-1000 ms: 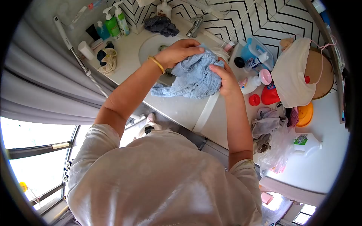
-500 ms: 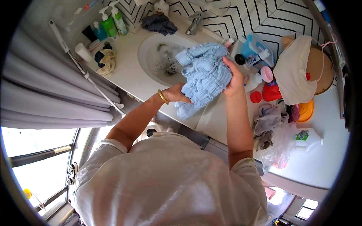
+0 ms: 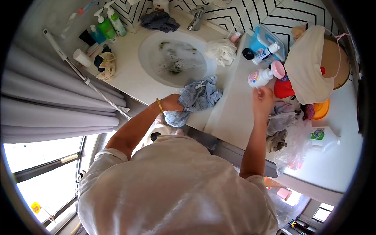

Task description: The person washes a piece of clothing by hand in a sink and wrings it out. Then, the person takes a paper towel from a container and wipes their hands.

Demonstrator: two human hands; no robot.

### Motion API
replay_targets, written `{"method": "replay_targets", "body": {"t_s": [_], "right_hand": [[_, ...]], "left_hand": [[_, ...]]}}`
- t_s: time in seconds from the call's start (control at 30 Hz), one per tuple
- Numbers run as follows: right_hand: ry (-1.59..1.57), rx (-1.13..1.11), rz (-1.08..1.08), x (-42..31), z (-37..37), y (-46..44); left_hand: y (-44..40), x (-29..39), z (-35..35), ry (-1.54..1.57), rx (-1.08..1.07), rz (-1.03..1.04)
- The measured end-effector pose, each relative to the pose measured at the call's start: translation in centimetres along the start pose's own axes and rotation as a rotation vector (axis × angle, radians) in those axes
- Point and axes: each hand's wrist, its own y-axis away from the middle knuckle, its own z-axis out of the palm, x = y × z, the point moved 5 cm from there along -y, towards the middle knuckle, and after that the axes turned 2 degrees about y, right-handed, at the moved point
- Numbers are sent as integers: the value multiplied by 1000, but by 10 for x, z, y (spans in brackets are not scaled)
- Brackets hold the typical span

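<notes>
A bunched blue garment of crinkled fabric [image 3: 199, 95] lies over the front edge of the counter, beside the sink [image 3: 145, 66]. Its lower part hangs towards my body. My left hand [image 3: 171, 103], with a gold bangle at the wrist, grips its left side. Over the counter on the right, my right hand [image 3: 262, 100] is slightly blurred with fingers bent, just below a white bottle with a printed label [image 3: 257, 78]. Whether those fingers hold anything is hidden. Foamy water and dark bits show in the sink.
White cloth [image 3: 221, 51] and dark grey cloth [image 3: 159, 21] lie by the sink near the faucet [image 3: 196, 17]. Pump bottles [image 3: 105, 28] stand at the back left. At right are a red container [image 3: 283, 87], a blue box [image 3: 267, 41] and a plastic bag [image 3: 293, 149].
My right hand has let go of the blue garment and moved right and down towards the bottles. The garment has dropped from both hands' hold onto the counter edge, uncovering the white cloth.
</notes>
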Motion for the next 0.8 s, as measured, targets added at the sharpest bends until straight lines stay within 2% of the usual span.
{"method": "replay_targets", "body": {"t_s": [0.07, 0.17, 0.27, 0.57, 0.67, 0.8], "right_hand": [[340, 289, -291, 30, -28, -3], [462, 406, -175, 58, -37, -11], [354, 240, -242, 91, -24, -34], [204, 65, -55, 129, -2, -64], [213, 69, -77, 130, 0, -60], [355, 210, -305, 124, -4, -38]], "left_hand": [[0, -10, 3, -4, -2, 10], [-6, -27, 7, -28, -36, 41], [-3, -16, 2, -80, 29, -6], [-5, -18, -4, -11, 152, 85], [-7, -24, -4, 57, 141, 110], [-6, -23, -4, 81, 209, 126]]}}
